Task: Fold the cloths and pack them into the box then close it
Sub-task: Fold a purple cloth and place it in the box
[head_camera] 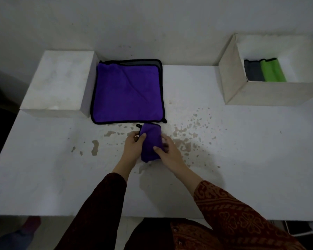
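A white table (242,159) carries everything, its top worn and blotched with brownish patches where the coating has flaked, thickest around the middle. At the far left stands a closed white block (58,82), plain and box-shaped, its right side touching the stack of flat cloths (128,92) beside it. The top cloth there is purple, soft and fuzzy with a black stitched border and a small black loop at its near right corner; a grey cloth edge shows beneath it along the far side. At the far right sits the open box (271,92), pale cardboard with one flap standing upright on its left side, and inside it lie a folded grey cloth (253,71) and a folded green cloth (272,70) side by side, touching. Near the table's middle, just in front of the flat stack, both hands hold a folded purple cloth (150,141), a thick narrow bundle with a black tab at its far left corner. The left hand (134,144) grips its left edge, thumb curled on top. The right hand (170,150) grips the right edge, thumb pressed on the upper face, fingers tucked behind. Both arms wear dark sleeves, the right one patterned in orange.
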`<act>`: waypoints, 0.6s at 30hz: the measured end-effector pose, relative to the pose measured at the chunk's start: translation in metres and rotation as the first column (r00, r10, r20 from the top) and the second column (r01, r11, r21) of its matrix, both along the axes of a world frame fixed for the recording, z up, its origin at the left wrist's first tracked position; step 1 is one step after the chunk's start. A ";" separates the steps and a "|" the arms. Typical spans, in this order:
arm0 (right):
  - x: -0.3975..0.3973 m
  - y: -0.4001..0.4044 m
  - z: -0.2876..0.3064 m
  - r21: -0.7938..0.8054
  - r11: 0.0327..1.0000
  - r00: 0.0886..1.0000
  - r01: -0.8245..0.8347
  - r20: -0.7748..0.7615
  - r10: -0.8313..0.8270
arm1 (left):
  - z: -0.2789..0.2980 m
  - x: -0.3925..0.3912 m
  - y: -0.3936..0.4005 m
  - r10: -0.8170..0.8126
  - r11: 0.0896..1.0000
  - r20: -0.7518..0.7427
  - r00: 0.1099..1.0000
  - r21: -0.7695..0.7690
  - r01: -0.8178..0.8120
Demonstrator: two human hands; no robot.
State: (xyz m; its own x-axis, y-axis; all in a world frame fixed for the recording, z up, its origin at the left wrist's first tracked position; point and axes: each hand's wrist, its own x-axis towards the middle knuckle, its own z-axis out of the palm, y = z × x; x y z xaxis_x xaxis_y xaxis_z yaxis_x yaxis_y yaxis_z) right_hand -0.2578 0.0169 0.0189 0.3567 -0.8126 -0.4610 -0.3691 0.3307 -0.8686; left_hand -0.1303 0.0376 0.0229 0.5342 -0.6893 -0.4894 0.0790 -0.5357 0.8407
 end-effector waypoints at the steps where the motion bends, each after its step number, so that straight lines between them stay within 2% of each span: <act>1: 0.000 -0.003 0.003 0.025 1.000 0.998 0.012 0.066 -0.014 | 0.003 0.001 -0.002 0.023 0.999 -0.092 0.995 -0.040 -0.027; 4: -0.003 -0.016 0.012 0.130 0.990 0.965 0.057 0.248 -0.088 | 0.009 0.006 -0.011 0.042 0.992 -0.307 0.951 -0.102 -0.076; 10: -0.019 -0.042 0.036 0.088 0.996 0.957 -0.021 0.289 -0.006 | 0.025 0.012 -0.042 0.061 0.982 -0.633 0.772 -0.100 -0.159; 14: -0.042 -0.064 0.061 0.094 0.993 0.935 -0.074 0.353 0.036 | 0.039 0.009 -0.070 -0.096 0.989 -0.656 0.748 -0.148 -0.002; 18: -0.076 -0.101 0.083 0.058 0.998 0.959 0.014 0.282 -0.030 | 0.053 -0.003 -0.100 -0.250 0.968 -0.602 0.758 -0.146 0.204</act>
